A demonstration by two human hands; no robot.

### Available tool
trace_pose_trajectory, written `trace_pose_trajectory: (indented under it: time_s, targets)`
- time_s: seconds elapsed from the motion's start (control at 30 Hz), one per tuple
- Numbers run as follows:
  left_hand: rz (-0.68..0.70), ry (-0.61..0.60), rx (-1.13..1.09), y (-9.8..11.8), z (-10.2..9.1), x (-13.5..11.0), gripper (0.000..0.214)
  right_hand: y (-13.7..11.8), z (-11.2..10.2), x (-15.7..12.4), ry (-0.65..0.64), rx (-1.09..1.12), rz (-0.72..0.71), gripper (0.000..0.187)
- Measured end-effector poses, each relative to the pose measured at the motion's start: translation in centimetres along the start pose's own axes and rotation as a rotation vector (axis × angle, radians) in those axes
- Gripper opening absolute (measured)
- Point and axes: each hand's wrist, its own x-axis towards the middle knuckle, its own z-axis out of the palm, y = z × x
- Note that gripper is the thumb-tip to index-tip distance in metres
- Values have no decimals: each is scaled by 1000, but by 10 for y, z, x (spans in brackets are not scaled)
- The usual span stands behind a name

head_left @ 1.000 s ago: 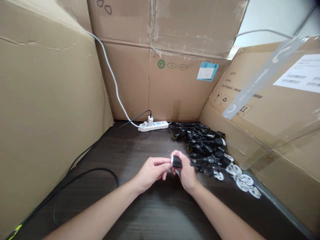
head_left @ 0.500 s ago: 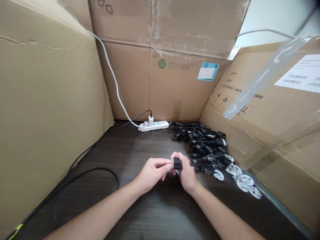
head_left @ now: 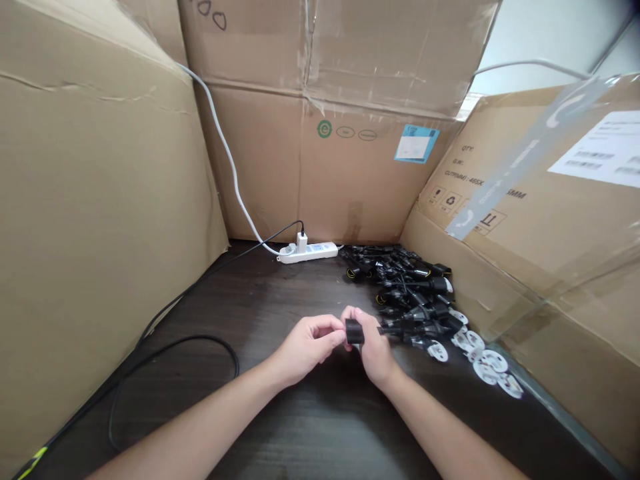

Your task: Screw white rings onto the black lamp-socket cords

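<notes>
A short black cylindrical housing (head_left: 355, 331) lies sideways in my right hand (head_left: 374, 347), whose thumb and fingers are wrapped round it. Behind that hand a black lead seems to run to the right, toward the pile. My left hand (head_left: 313, 347) has its thumb and index finger pinched together against the housing's left end. What sits between those fingertips, if anything, is hidden. Just to the right of my hands lies a pile of black corded parts (head_left: 420, 300), with several white slotted discs (head_left: 490, 363) along its near right edge.
A white power strip (head_left: 320, 251) with a white plug adapter (head_left: 301, 241) lies at the back of the dark table (head_left: 280, 287). A black cable (head_left: 185, 339) loops at left. Cardboard boxes (head_left: 350, 187) wall in the back and both sides.
A white rim showed at the left end of the black housing before; now that end looks black. My hands have barely shifted, and the pile stays the same.
</notes>
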Motion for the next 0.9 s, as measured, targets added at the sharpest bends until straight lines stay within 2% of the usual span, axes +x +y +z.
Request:
trace_pose_trajectory:
  time_s: [0.47,0.6,0.9]
  targets:
    - [-17,-9,-66,4,4,2,40,-4,-2,-2,16,-121,-47,40]
    - [-68,7,-80,5,3,1,36,-6,0,-3,13,-139,-66,37]
    - [-215,-31,-355,8,2,-3,27,-5,-1,-4,16,-167,-103,38]
